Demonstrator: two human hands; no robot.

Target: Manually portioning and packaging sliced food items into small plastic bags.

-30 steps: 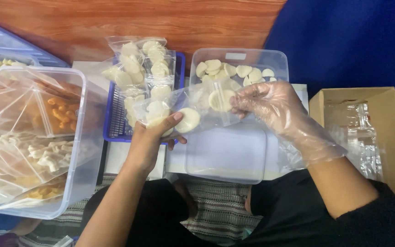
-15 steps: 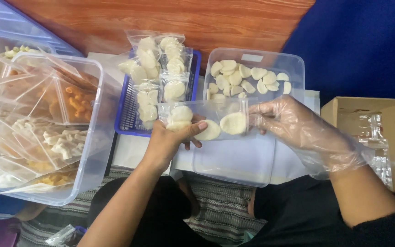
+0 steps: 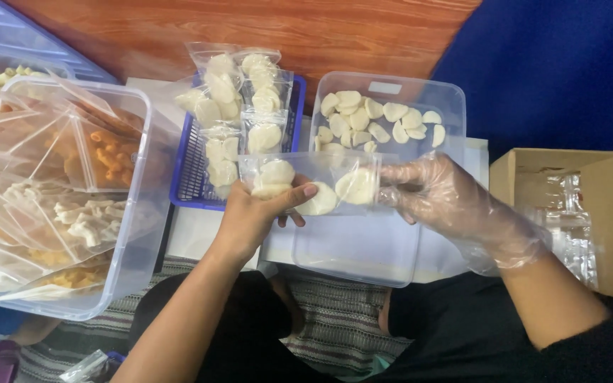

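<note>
Since half a second ago not much has shifted: the small clear plastic pouch of pale round crackers (image 3: 310, 183) sits a touch lower and flatter between the two hands, and the gloved fingers have closed in tighter on its right end, so to me it looks like the pouch is being steadied at its mouth rather than carried anywhere.

So the left hand (image 3: 253, 216), bare, is wrapped around the pouch's left end with the thumb laid across the front, pressing a couple of crackers against the fingers underneath. The right hand (image 3: 448, 198), in a loose clear disposable glove, pinches the pouch's right edge with its fingertips bunched together. The pouch hangs in the air over the near edge of the white table (image 3: 193, 230), just above a clear plastic lid (image 3: 356, 248) lying flat.

Right behind it is a clear rectangular plastic tub of loose pale crackers (image 3: 388, 117) with a small blank-looking white label on its far rim. To its left, a blue plastic mesh basket (image 3: 193, 177) holds more filled clear pouches (image 3: 239, 106) stacked in two rows. Further left, a big clear plastic bin (image 3: 125, 234) is stuffed with pouches of orange and white snacks. Off to the right is an open brown cardboard box (image 3: 604, 213) with what looks like empty clear bags inside.
</note>
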